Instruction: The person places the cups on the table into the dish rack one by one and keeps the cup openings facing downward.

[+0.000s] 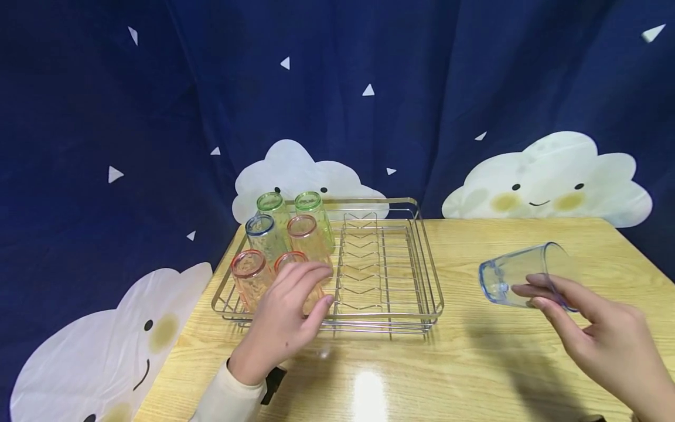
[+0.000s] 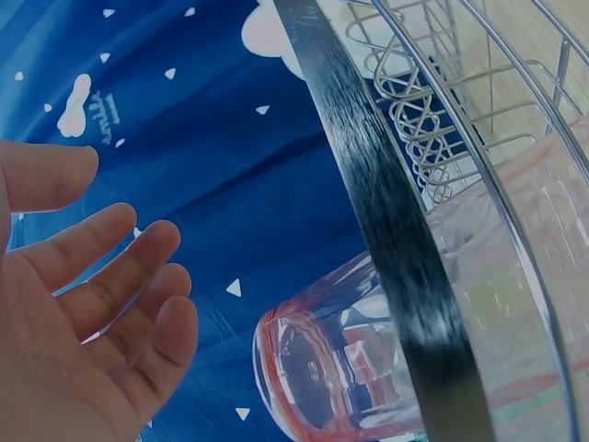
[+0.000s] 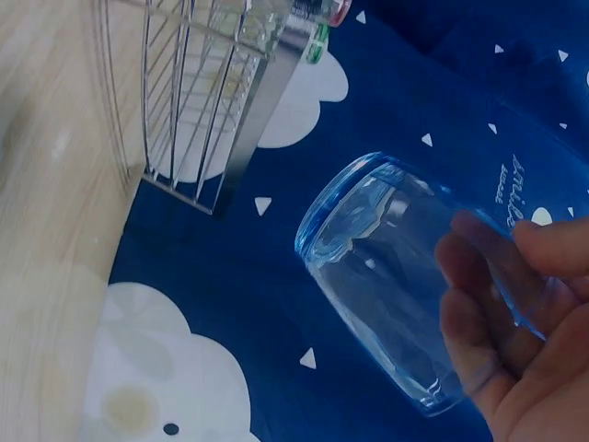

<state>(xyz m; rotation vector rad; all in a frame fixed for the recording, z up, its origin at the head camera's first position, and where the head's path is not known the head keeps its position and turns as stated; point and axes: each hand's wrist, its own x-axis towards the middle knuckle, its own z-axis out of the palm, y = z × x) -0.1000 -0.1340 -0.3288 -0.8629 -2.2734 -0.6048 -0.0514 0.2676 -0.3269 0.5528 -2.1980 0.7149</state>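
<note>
My right hand (image 1: 606,331) pinches a clear blue drinking glass (image 1: 514,275) by its rim side, some fingers inside its mouth and the thumb outside. The glass is tilted nearly sideways above the table right of the rack, its base pointing left; the right wrist view shows the same blue glass (image 3: 382,276) up close. Over the front edge of the wire dish rack (image 1: 390,316) hovers my left hand (image 1: 285,316), fingers loosely bent and holding nothing. It partly hides an upside-down orange-red glass (image 1: 291,258) in the rack. A pinkish glass (image 2: 313,378) appears apart from those fingers in the left wrist view.
Other glasses stand upside down in the rack's left half: two green (image 1: 311,202) at the back, a blue one (image 1: 261,225), a pink one (image 1: 303,225) and an orange-red one (image 1: 249,266). Wire dividers (image 1: 361,258) run down the middle. A dark blue curtain (image 1: 337,117) hangs behind the wooden table (image 1: 422,375).
</note>
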